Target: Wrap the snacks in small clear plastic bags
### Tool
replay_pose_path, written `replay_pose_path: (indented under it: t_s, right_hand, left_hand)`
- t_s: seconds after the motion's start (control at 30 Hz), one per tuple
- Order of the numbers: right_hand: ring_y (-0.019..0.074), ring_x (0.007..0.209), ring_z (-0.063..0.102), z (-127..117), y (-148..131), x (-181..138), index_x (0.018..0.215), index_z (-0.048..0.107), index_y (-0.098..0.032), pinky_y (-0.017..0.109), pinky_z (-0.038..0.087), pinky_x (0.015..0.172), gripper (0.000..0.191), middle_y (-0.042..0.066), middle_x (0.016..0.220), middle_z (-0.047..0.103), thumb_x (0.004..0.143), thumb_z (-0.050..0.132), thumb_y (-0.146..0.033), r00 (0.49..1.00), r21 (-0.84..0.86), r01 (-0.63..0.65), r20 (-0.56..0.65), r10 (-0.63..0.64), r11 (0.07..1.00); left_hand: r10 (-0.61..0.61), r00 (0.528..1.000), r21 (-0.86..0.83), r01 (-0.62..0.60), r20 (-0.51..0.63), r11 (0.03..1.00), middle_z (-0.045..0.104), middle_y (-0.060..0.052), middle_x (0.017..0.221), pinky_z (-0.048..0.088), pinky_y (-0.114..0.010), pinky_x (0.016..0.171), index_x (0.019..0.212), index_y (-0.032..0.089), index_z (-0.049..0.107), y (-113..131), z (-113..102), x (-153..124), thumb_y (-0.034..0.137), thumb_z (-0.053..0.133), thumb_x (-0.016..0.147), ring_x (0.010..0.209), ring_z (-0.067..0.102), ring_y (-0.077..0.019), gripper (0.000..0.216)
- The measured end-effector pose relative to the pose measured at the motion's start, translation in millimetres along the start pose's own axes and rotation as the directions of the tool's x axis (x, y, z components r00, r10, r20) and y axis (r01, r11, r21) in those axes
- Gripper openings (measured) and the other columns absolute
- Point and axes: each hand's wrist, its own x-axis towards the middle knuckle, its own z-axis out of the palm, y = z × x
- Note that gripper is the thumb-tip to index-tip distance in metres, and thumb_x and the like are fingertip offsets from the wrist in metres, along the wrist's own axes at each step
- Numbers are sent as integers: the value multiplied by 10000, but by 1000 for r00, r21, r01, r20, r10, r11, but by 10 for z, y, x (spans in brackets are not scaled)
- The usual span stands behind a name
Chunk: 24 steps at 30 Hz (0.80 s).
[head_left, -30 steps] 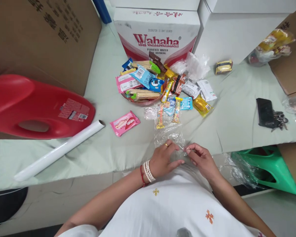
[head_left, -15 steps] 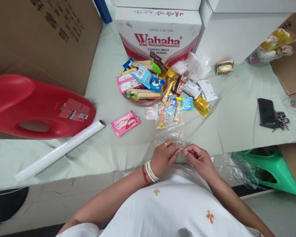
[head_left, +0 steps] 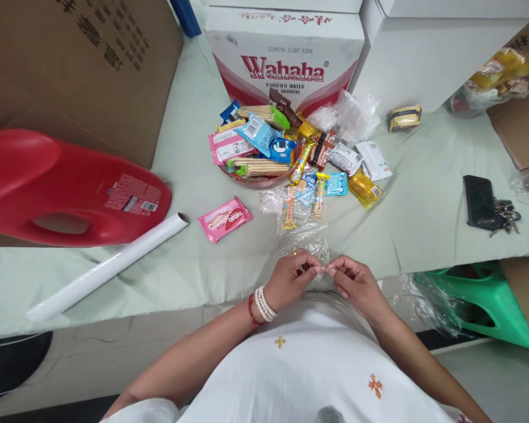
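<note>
My left hand [head_left: 287,280] and my right hand [head_left: 357,284] meet at the table's near edge, fingertips pinched together on the near edge of a clear plastic bag [head_left: 306,238]. The bag lies crumpled on the pale green cloth and stretches away from me toward several snack sticks [head_left: 302,197]. A reddish bowl [head_left: 258,179] heaped with wrapped snacks stands behind them. A pink wafer packet [head_left: 224,218] lies alone to the left of the bag.
A red plastic jug [head_left: 62,188] lies on its side at the left beside a white roll [head_left: 106,267]. Cardboard boxes and a Wahaha carton [head_left: 286,56] line the back. A black phone with keys [head_left: 485,202] lies at the right, a green stool [head_left: 476,299] below the table.
Both hands have drawn closer together, and their fingertips now meet on the bag's edge. The bag has bunched up slightly toward me.
</note>
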Motion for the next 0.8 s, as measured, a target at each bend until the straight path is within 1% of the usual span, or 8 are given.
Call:
replay_pose_path:
  t_s: [0.07,0.17,0.27,0.4,0.47,0.57,0.7,0.8]
  right_hand:
    - [68,444,297,6,9,4,840,654,-202,234,232,454,383,-73,558,455,807,769,-566,1000,2,-8,2,8,1000]
    - [71,462,318,-6,19,6,834,657,-203,239,248,465,356,-34,631,575,822,756,-544,1000,-6,-6,10,6,1000]
    - [68,473,331,-49,11,0,824,651,-203,242,260,469,313,4,760,674,847,726,-505,1000,-46,12,-14,-12,999]
    - [62,483,330,-87,-35,-15,787,626,-206,251,286,482,265,36,931,714,852,696,-452,998,-100,54,-29,-58,993]
    - [69,500,340,-70,-61,-20,761,612,-209,255,294,488,263,43,970,713,834,701,-445,998,-126,62,-18,-65,990]
    - [85,530,362,-27,-79,-23,739,605,-213,257,304,506,276,33,921,696,819,706,-456,997,-172,77,9,-77,982]
    - [107,568,389,-12,-67,-25,759,627,-214,260,331,549,236,12,793,652,838,692,-426,992,-235,124,30,-120,964]
    - [97,550,374,-19,-71,-31,761,626,-209,258,317,538,190,22,829,677,836,684,-374,991,-240,134,18,-134,961]
  left_hand:
    - [-55,998,-53,56,19,997,671,-32,790,443,-263,677,816,185,698,-17,-11,1,422,618,936,760,606,-158,277]
    - [-111,994,-89,113,23,990,656,-25,788,428,-259,663,808,177,673,-63,-32,5,437,625,914,750,588,-151,284]
    - [-141,990,-117,137,-20,984,613,-4,755,417,-255,655,801,174,628,-108,-83,20,436,627,898,712,547,-135,278]
    - [-155,987,-89,151,-44,985,589,5,749,415,-253,651,808,177,618,-76,-142,41,427,626,889,688,519,-124,262]
    - [-142,990,-54,142,-11,988,603,3,787,409,-247,626,862,183,640,-16,-128,50,446,648,880,663,508,-115,263]
    - [-89,995,-11,90,36,996,622,-2,842,418,-249,617,910,192,648,64,-59,66,471,685,864,627,496,-103,285]
    - [23,1000,109,-23,6,994,622,-16,847,435,-280,670,877,200,670,70,14,78,405,671,885,661,505,-128,205]
    - [52,999,141,-50,-11,989,630,-30,860,431,-289,695,848,201,678,39,17,77,325,580,936,697,527,-141,181]
